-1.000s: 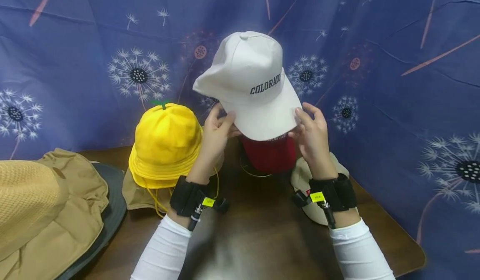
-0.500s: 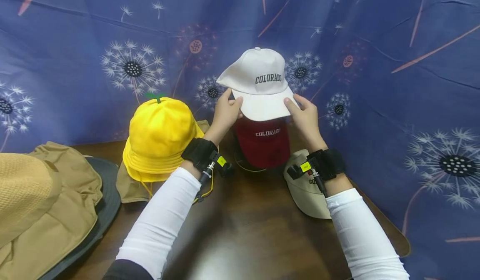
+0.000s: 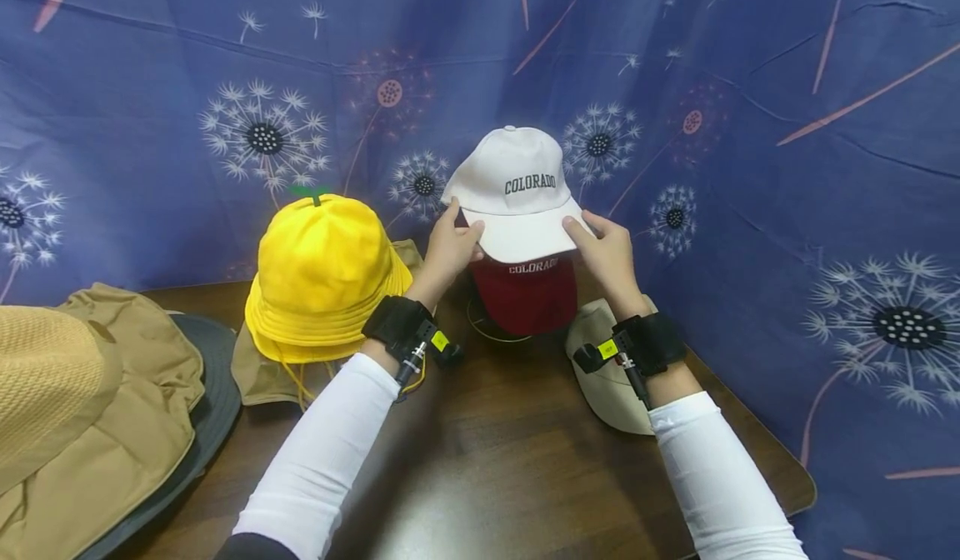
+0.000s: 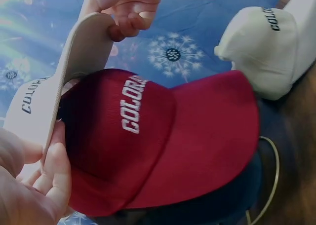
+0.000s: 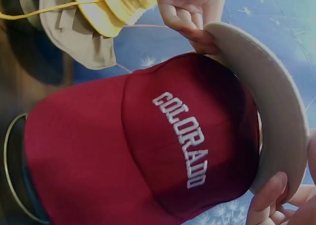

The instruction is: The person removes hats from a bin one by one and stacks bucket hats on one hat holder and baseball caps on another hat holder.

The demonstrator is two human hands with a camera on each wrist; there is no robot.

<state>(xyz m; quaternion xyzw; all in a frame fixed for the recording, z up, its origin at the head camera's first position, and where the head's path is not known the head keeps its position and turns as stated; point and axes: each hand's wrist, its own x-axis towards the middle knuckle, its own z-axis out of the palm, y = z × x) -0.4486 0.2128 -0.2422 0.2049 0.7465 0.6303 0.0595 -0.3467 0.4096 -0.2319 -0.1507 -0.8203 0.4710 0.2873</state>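
A white baseball cap (image 3: 517,172) lettered COLORADO is held between both hands, over the crown of a dark red COLORADO cap (image 3: 528,297). My left hand (image 3: 452,247) pinches one side of the white brim, thumb on top and fingers beneath. On the opposite side of the brim, my right hand (image 3: 606,252) grips in the same way. In the right wrist view the pale underside of the brim (image 5: 276,96) arches close over the top of the red cap (image 5: 148,146). Much of the red crown is hidden by the white cap in the head view.
A yellow bucket hat (image 3: 322,277) with a green sprout stands left, over a tan hat. Further left lie a straw-coloured and tan hat (image 3: 97,410) and a dark brim (image 3: 213,377). A beige cap (image 3: 611,385) sits right under my forearm. A patterned blue curtain (image 3: 480,35) hangs behind.
Both hands have moved the white cap down and away, lowering it over the red cap. Between half a second ago and now it sinks a little further, covering more of the red crown.
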